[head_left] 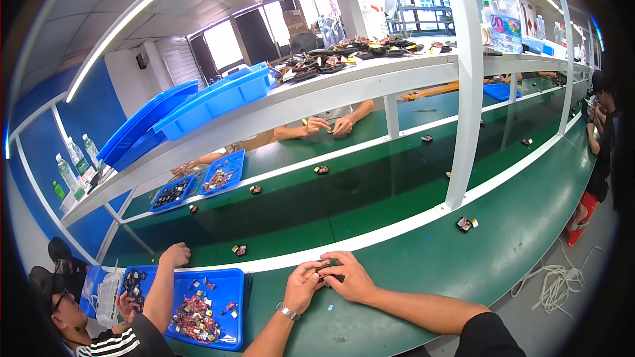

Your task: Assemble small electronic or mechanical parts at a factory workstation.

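Observation:
Both my hands meet above the green worktop at the lower middle. My left hand (303,285), with a metal-banded watch (288,311) on its wrist, pinches one side of a small black part (322,269). On the other side, the fingers of my right hand (350,280) close round the same part. Fingers cover most of it, so its exact kind cannot be made out. Left of my left hand lies a blue tray (239,330) holding many small red, yellow and white pieces (198,317). A thin black tool (248,289) rests along the tray's right side.
A co-worker (73,317) sits at the left, one arm reaching over the tray. Small assemblies (239,250) are spaced along the green belt (357,201); another (466,224) lies on the worktop at right. A white post (468,92) and shelf (370,79) with blue trays (211,102) stand ahead.

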`<state>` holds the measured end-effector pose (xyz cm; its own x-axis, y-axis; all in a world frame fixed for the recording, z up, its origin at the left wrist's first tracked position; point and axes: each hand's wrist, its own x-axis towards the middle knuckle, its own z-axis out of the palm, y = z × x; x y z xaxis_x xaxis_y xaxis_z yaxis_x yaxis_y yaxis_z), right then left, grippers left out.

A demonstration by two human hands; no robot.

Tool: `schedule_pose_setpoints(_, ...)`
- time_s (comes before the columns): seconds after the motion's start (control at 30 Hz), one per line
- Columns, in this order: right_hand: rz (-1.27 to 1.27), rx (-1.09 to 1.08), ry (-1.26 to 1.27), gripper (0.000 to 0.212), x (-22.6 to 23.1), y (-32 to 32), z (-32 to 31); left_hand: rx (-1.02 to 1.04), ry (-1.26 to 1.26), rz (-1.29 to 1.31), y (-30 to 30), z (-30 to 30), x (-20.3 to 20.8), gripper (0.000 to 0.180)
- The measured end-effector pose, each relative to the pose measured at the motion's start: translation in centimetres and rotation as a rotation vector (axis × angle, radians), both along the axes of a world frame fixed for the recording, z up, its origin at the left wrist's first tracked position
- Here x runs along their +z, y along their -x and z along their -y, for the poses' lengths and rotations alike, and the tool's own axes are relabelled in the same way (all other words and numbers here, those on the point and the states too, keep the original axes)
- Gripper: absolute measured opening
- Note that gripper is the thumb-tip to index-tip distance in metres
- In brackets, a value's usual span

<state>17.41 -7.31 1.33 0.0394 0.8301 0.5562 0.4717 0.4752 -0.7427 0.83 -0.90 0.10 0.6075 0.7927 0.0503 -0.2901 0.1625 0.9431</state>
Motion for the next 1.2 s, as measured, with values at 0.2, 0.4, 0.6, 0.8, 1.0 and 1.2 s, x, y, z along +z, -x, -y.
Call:
schedule_pose_setpoints(0.2,0.066,0.023,-0.033,0.021,0.5,-0.1,-0.2,0.058,-0.019,-0.002,0.1,0.1,-0.1,0.023)
schedule_pose_setpoints(0.4,0.097,-0.031,-0.062,0.017,0.7,-0.2,0.1,0.070,0.016,-0.011,-0.2,0.5,0.2,0.024)
schedule_pose_setpoints(0.6,0.183,-0.103,-0.206,0.016,1.0,-0.1,0.0,0.072,0.047,-0.027,-0.2,0.5,0.3,0.025)
schedule_pose_setpoints(0.8,0.213,-0.138,-0.235,0.018,1.2,0.4,0.1,0.056,0.067,-0.015,-0.1,0.2,-0.1,0.027)
schedule_pose_setpoints(1.0,0.295,-0.191,-0.265,0.018,1.1,0.6,0.2,0.044,0.056,-0.011,-0.1,0.3,0.0,0.026)
schedule_pose_setpoints(1.2,0.344,-0.225,-0.255,0.016,0.6,0.6,0.1,0.060,0.056,-0.047,-0.3,0.4,-0.1,0.026)
